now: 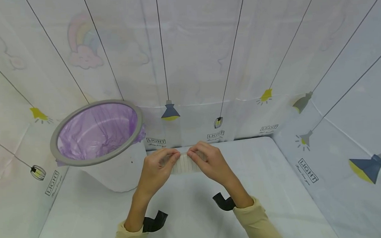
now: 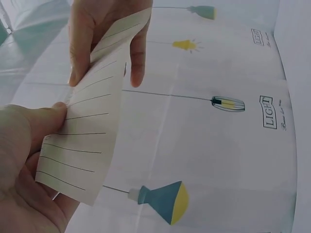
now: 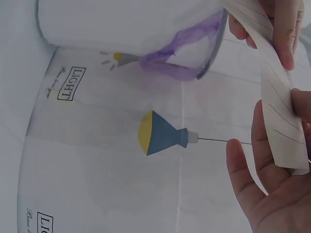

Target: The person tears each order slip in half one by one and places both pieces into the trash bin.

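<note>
A strip of lined paper (image 1: 185, 164) hangs between the two hands, over the far part of the white table. My left hand (image 1: 159, 169) pinches its top edge between thumb and fingers. Close beside it, my right hand (image 1: 211, 163) pinches the same edge, thumb tips near each other. In the left wrist view the paper (image 2: 92, 121) shows dark ruled lines and bends toward the other hand. The right wrist view shows the paper (image 3: 282, 116) curving, with some of the right hand's fingers (image 3: 243, 170) spread away from it.
Left of the hands stands a white bin with a grey rim (image 1: 54, 144) and a purple liner bag (image 1: 99, 129). The white table (image 1: 258, 172) meets wall sheets (image 1: 195, 62) printed with hanging lamps. Black curved pieces (image 1: 155, 221) sit at both wrists.
</note>
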The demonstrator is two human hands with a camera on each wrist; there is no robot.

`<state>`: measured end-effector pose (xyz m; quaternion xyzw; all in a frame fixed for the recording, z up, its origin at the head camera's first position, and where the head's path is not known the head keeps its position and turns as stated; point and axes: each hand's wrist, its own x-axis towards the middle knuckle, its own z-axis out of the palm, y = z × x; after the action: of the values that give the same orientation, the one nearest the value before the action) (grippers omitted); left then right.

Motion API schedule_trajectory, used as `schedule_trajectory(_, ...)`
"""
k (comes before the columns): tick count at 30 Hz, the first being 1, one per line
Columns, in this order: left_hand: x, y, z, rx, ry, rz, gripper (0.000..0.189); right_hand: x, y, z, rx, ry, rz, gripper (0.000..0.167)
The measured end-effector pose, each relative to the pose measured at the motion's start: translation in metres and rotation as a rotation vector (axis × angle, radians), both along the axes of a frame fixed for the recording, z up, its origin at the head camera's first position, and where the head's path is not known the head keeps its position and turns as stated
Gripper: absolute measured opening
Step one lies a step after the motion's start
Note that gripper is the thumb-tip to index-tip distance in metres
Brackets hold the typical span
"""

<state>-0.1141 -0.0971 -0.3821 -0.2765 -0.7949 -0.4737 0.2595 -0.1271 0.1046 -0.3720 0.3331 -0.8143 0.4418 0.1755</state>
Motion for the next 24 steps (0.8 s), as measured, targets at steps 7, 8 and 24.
schedule_trajectory(7,-0.002,0.006,-0.003,0.019,0.044,0.001,0.007,0.002,0.002,-0.001,-0.036,-0.157,-0.032,0.009)
schedule_trajectory(8,-0.001,0.006,-0.003,0.022,0.043,-0.001,0.007,0.002,0.002,-0.001,-0.04,-0.168,-0.032,0.009)
schedule_trajectory(24,-0.004,0.015,-0.011,0.067,0.148,0.024,0.008,0.003,0.002,0.0,-0.119,-0.354,-0.036,0.015)
